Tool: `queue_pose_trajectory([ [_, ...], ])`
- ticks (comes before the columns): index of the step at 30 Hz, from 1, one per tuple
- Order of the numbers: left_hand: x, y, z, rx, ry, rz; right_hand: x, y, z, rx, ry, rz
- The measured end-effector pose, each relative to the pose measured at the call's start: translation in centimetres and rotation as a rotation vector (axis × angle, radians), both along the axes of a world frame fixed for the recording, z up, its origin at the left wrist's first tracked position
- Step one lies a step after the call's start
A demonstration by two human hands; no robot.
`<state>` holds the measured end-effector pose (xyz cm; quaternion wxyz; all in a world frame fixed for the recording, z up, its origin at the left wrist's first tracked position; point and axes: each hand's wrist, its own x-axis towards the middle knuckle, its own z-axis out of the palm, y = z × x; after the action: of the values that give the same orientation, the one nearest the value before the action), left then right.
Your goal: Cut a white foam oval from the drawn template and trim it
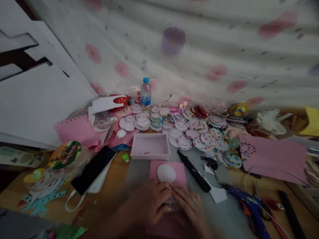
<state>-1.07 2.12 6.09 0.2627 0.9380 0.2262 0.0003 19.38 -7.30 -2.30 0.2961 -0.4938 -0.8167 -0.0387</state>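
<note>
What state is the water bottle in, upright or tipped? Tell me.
Upright. The water bottle stands behind the paper discs, blue cap on top.

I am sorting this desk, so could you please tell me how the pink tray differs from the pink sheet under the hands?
The pink tray has raised walls and stands free; the pink sheet lies flat. The sheet carries a white disc and is partly covered by both hands; the tray is untouched. Both are pale pink and rectangular.

Dim room — flowered white curtain (199, 49) behind cluttered wooden table (112, 192).
</note>
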Motion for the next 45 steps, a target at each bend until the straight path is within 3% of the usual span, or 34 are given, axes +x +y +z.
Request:
queue_pose_trajectory([
  [5, -0.1, -0.1, 0.0, 0.021, -0.025, -0.001, -0.3, -0.2, 0.3, 0.006, -0.005, -0.002],
  [13, -0.4, 0.5, -0.1, 0.06, -0.059, -0.052, -0.2, -0.6, -1.0, 0.004, -0.052, -0.028],
  [31, -0.1, 2.0, -0.1, -0.025, -0.097, -0.144, -1.2, -0.4, 0.2, -0.03, -0.081, -0.114],
  [40, 0.1, 1.5, -0.3, 0.101, -0.06, -0.029, -0.8, -0.1, 0.4, -0.005, 0.049, -0.06],
  [45, 0.1, 1.0, -0.5, 0.16, -0.039, -0.034, -0.8, -0.1, 0.4, -0.008, 0.139, -0.05],
])
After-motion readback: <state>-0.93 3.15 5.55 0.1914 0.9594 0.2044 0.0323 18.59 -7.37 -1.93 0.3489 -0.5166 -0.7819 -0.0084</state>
